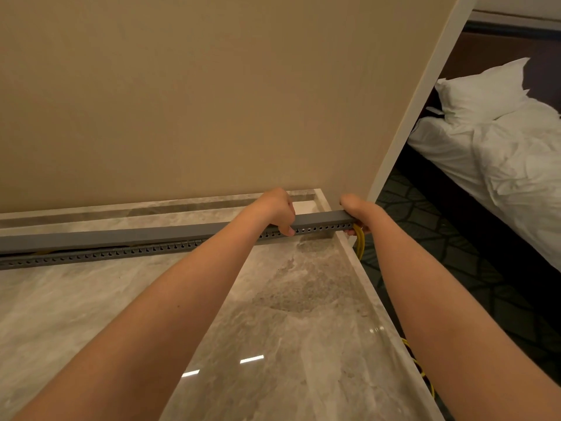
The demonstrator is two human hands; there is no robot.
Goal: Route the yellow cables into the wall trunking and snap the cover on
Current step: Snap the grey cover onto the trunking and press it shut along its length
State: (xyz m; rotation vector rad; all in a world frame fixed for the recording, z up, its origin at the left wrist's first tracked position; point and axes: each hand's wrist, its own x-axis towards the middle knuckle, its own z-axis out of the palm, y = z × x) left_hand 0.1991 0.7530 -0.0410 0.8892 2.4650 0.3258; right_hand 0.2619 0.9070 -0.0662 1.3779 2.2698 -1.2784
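Observation:
A long grey slotted trunking [127, 253] lies across the marble surface, in front of the beige wall. Its plain grey cover [121, 237] sits on top; toward the left a dark gap shows between cover and base. My left hand [277, 212] presses down on the cover near its right end, fingers curled over the front edge. At the very right end my right hand [356, 212] grips the cover. Yellow cables [360, 243] come out of that end, hang over the marble's edge and show again lower down along the edge.
The marble top [288, 314] ends in a raised pale rim [364, 268] on the right. Beyond it lie dark patterned carpet [425, 238] and a bed with white bedding [501, 153]. The beige wall panel [212, 86] ends at a white edge.

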